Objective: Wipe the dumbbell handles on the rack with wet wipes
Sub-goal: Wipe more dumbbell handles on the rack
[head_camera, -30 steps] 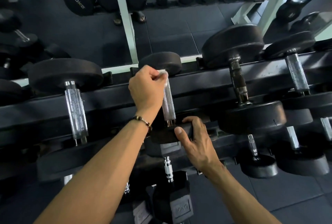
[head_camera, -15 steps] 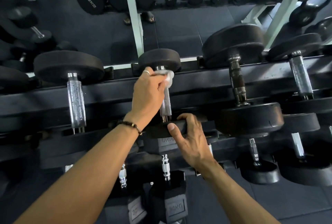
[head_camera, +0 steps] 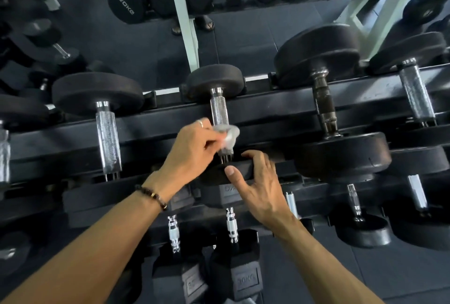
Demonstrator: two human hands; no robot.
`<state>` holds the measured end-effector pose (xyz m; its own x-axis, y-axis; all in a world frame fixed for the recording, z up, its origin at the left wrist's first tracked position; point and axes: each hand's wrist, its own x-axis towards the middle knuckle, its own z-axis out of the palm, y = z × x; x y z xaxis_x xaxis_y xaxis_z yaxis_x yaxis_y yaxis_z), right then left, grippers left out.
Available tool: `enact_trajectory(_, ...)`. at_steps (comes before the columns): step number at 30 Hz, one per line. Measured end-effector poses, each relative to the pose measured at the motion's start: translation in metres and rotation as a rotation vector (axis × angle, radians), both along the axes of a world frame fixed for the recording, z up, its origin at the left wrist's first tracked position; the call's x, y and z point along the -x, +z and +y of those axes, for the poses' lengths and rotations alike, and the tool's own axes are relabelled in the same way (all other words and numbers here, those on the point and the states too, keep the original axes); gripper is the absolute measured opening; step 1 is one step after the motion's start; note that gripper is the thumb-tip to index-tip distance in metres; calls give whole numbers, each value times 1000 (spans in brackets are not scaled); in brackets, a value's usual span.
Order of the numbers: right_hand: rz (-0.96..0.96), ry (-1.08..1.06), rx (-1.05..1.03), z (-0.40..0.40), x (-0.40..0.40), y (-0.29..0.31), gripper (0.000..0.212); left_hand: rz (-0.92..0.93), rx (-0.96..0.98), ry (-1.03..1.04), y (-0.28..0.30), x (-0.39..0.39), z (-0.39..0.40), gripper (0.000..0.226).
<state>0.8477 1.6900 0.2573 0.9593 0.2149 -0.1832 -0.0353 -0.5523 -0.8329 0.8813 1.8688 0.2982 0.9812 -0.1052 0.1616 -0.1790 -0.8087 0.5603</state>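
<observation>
Two hands are working on one small dumbbell [head_camera: 214,84] lying across the top rails of the rack [head_camera: 267,106], near the middle of its front edge. The left hand [head_camera: 192,147] is pinching a crumpled white wet wipe [head_camera: 229,135] between thumb and curled fingers, and the wipe is wrapping the lower end of the knurled steel handle [head_camera: 219,111], just above the near weight head; the upper stretch of the handle is showing bare. A ring is sitting on one finger, and a beaded bracelet [head_camera: 152,194] is circling that wrist. The right hand [head_camera: 258,182] is gripping the near head of the same dumbbell, thumb pressing its front face and fingers curling over its top edge. A larger dumbbell with a dark handle [head_camera: 323,106] is resting just to the right on the same rails, and another with a bright handle [head_camera: 108,138] is lying well apart toward the left end. Hex dumbbells [head_camera: 243,277] are sitting on the lower tier, beneath the hands.
</observation>
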Motion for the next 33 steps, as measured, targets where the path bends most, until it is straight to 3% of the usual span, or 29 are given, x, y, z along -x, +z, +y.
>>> enact_trajectory(3, 5, -14, -13, 3, 1, 0, 80, 12, -5, -56, 3, -8, 6, 18)
enact_trajectory(7, 10, -11, -16, 1, -1, 0, 78, 25, 32, 58, 5, -15, 0, 5)
enact_trajectory(12, 0, -28, -22, 4, 1, -2, 76, 360, 70, -36, 6, -2, 6, 12)
enact_trajectory(17, 6, -20, -21, 2, 0, -1, 76, 111, 43, 62, 12, -18, -2, 4)
enact_trajectory(22, -1, -37, -33, 4, 3, -1, 74, 384, 4, -144, 14, -10, 2, 7)
enact_trajectory(26, 30, -50, -37, 6, 4, 2, 84, 86, -28, -23, 12, -24, -2, 3)
enact_trajectory(29, 30, -34, -35, 5, 3, 2, 87, -12, -33, 75, 12, -36, -1, 10)
enact_trajectory(33, 24, -11, -30, 4, 2, 2, 82, 230, -184, -311, 14, -13, -2, 9)
